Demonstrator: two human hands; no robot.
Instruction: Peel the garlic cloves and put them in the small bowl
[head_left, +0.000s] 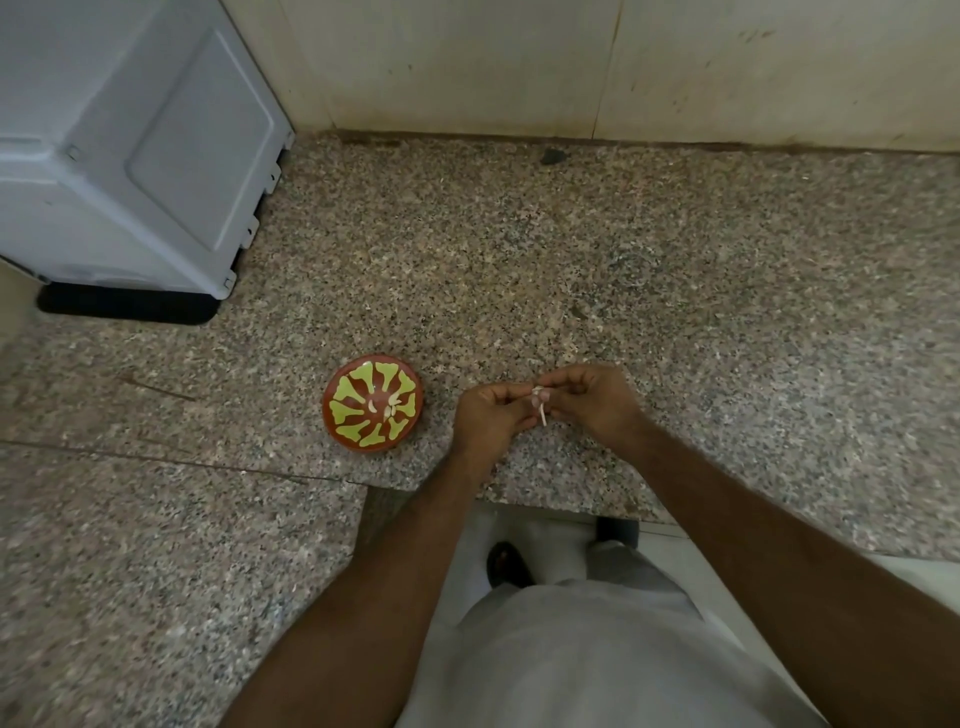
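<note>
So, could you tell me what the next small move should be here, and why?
Probably keep stripping the skin: both the left hand and right hand pinch a garlic clove with skin seemingly still hanging off it, beside the small bowl that already holds peeled cloves.

Your left hand (491, 415) and right hand (589, 400) meet fingertip to fingertip, both pinching a garlic clove (538, 396) between them; a strip of skin hangs below. The bowl (372, 402), holding peeled cloves (390, 406), sits left of your fingers on the counter (519, 260).
</note>
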